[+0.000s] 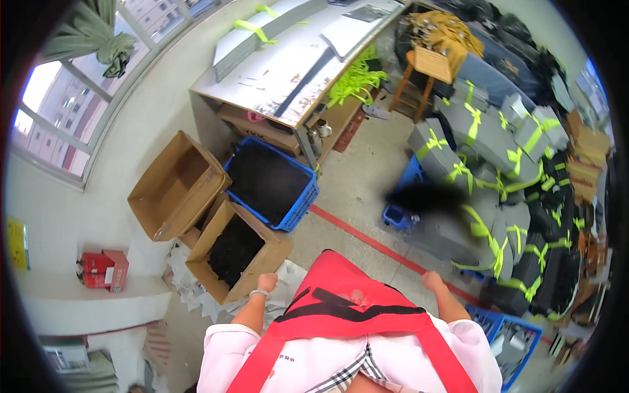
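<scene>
My left hand [267, 282], with a light band at the wrist, is curled closed beside the near corner of an open cardboard box [278, 243]. Dark material [234, 252] lies inside that box. Whether the hand touches the cardboard, I cannot tell. On the other side of my red apron [354, 281], my right hand [432, 280] is also curled, above the floor near a red floor line [367, 237]. Nothing shows sticking out of either hand. A dark blurred shape [426, 196] covers part of the view ahead on the right.
A blue basket [313, 190] of black material and a second cardboard box [154, 203] stand ahead left. Behind them is a worn white table [262, 85]. Grey bundles tied with yellow-green strips [481, 131] pile up on the right, near a wooden stool [429, 64] and a blue crate [524, 360].
</scene>
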The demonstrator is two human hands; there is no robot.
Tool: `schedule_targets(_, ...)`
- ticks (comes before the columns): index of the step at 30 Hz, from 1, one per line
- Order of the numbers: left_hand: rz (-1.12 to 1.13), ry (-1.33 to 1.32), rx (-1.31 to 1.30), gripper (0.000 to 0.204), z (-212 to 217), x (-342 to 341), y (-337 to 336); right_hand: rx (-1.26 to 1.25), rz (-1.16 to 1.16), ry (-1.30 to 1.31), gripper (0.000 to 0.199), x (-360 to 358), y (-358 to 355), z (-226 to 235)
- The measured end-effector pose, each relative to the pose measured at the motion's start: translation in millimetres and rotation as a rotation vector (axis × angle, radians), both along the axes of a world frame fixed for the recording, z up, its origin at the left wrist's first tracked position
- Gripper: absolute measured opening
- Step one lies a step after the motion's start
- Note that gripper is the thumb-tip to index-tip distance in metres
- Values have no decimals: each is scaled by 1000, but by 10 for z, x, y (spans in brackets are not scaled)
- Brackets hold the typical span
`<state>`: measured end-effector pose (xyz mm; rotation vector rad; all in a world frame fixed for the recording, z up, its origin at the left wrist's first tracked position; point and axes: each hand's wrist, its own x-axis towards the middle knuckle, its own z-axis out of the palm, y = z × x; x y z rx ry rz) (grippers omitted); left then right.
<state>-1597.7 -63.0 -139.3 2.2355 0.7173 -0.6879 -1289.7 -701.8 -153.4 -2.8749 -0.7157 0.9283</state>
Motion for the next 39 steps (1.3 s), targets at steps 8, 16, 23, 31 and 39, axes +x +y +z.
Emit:
schedule_targets(8, -227, -97, 117, 19, -44, 1463, -608, 915, -593, 181, 18, 2673, 2361, 748)
schedule_targets(16, -465, -417, 365, 26, 359, 4389, 497, 485, -132, 419, 20, 2959, 2585, 596)
schedule_targets(23, 239, -495, -231, 25, 1164, 6553, 772, 457, -824, 246, 20, 3897, 1788, 556)
schedule_targets(31, 465, -650, -307, 20, 1260, 7982, 736, 487, -270, 157, 25, 5358, 1718, 294)
schedule_targets(39, 1162, -556, -279, 48, 1187, 8630, 1380, 640, -291, 165, 28, 7629, 2417, 509)
